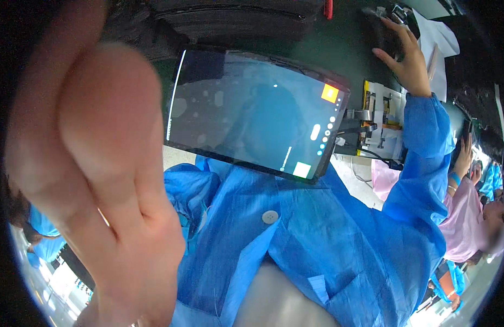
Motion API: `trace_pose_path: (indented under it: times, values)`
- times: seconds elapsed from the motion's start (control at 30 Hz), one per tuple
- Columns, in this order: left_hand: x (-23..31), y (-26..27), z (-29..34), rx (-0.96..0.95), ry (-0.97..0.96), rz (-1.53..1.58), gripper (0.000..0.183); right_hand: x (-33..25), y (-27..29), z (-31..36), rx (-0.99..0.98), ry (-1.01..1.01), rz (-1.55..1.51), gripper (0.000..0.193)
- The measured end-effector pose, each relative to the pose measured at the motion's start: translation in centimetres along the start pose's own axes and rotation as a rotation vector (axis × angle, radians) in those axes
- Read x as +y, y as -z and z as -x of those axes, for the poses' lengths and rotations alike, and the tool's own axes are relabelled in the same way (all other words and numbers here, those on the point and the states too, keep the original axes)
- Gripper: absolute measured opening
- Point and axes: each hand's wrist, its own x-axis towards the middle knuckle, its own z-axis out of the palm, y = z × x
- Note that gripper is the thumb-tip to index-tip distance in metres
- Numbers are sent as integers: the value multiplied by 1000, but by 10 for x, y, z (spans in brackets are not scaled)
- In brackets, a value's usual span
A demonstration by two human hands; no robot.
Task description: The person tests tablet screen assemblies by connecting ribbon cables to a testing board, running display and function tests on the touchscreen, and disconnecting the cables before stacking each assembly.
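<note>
Tablet and its dark screen sit between the two hands, in front of the blue coat, face turned up, I'd guess so it can be read from above; what props it I can't see. Past its far right corner the right hand is stretched over the dark desk, grip wide, thumb well apart from the fingers, which arch as if to let the tips come near the surface; I make out nothing clasped in it, though the patch inside the curve is murky. Just beyond the fingertips is a small silvery piece, perhaps set out there to leave the screen uncovered, with a white sheet beside it. Closer in, a yellow-edged board lies by the tablet's right edge, metal clips and a black cable near it, probably grouped to shorten the leads. The left hand looms by the head, huge and blurred, its fingers close together; I can't tell whether that grip holds anything. Off to the right sits a co-worker in pink.
</note>
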Motion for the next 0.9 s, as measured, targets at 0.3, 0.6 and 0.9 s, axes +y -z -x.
trace_pose_path:
  times: [0.3, 0.6, 0.9]
  values:
    - [-27, 42, 7, -181, 15, 9, 96, -23, 15, 2, -46, -93, 13, 66]
    - [-86, 2, 29, -956, -203, -738, 34, -93, 69, 44, 44, 12, -103, 19]
    - [-108, -44, 16, -783, -27, -976, 97, -153, 16, 129, -95, 100, -64, 21]
